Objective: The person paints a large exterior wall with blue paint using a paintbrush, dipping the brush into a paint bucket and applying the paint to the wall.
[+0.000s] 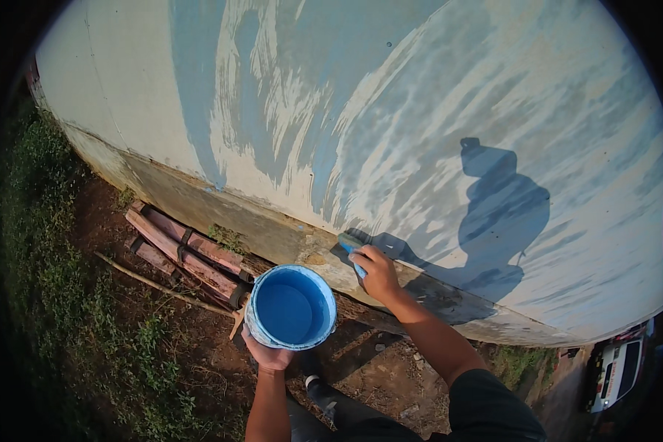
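1. Head view: the left hand has its grip clamped on the near side of a round, blue-stained white bucket, which is held up over the ground, its open top facing the camera.
2. Smooth blue paint lies inside the bucket.
3. To the right and farther off, the right hand has its grip closed around a slim, blue-handled brush, held at the foot of the wall; its far end sits in shadow, so I cannot tell whether it touches.
4. Across the far side stands a broad off-white wall with sweeping grey-blue brush strokes; a person's dark shadow falls on its right part.
5. Left of the bucket, worn pinkish-red wooden pieces lie on brown soil, a thin stick just beside them.
6. Green plants grow at far left; a white vehicle stands at far right.
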A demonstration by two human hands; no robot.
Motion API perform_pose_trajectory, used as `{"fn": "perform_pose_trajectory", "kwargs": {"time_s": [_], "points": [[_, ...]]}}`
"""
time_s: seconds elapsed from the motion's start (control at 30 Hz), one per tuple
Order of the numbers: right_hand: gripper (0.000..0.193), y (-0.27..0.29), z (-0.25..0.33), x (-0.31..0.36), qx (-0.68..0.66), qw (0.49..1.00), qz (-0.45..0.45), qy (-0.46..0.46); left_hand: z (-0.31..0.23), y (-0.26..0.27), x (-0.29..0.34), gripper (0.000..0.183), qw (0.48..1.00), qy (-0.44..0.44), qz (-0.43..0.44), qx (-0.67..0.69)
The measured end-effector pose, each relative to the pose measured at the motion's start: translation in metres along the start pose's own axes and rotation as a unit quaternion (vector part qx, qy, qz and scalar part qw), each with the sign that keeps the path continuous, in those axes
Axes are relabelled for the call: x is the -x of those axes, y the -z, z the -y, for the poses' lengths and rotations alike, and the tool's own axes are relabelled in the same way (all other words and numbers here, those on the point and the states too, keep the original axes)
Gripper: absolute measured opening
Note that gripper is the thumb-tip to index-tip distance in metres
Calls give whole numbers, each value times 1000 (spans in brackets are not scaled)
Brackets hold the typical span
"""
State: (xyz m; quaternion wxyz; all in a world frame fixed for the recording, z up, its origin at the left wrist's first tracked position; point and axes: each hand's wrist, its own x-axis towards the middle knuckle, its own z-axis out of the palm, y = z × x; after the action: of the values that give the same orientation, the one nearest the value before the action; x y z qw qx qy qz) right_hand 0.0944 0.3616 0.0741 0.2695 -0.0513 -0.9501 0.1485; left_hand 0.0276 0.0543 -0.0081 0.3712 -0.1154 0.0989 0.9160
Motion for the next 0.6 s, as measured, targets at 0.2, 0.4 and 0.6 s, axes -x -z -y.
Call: {"fn": "perform_pose_trajectory", "kwargs": {"time_s": [0.2,0.4,0.6], "points": [[27,33,28,-35,8,989,-146,29,-18,2,9,81,1000,-16,-3,-24],[27,3,37,-34,-70,995,-77,5,-26,2,6,79,1000,-28,-1,12],[29,-67,-14,-42,15,1000,16,12,-31,-1,-4,78,999,-32,-17,5]]}}
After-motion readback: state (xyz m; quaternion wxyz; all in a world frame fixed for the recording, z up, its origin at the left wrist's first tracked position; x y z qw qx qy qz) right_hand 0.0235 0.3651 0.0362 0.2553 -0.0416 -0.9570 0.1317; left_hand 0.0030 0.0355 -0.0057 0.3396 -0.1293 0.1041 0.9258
